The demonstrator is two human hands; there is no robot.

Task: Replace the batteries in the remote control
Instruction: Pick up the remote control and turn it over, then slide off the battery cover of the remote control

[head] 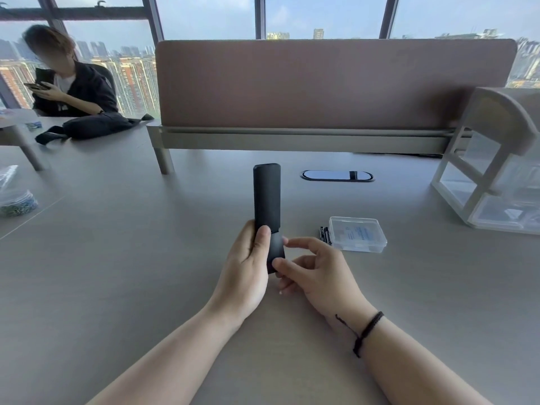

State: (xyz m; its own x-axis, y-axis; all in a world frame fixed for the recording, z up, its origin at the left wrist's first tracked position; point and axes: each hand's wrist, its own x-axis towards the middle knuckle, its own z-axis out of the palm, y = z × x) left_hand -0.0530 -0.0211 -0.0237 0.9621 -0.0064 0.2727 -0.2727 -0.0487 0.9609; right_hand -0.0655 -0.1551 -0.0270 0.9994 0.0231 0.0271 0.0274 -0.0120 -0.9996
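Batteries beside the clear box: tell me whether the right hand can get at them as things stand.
Probably yes. The batteries lie on bare table just beyond the right hand, left of the clear box, with nothing between. But that hand pinches the remote's back cover, so it must let go first.

The long black plastic remote control (pixel 267 200) has its lower end hidden behind both hands. Label text on the clear rectangular plastic box (pixel 358 234), centre right, is illegible. The translucent white drawer unit (pixel 491 171) is cut off by the right edge.

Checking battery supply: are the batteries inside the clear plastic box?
No, the batteries lie on the desk beside the closed clear plastic box.
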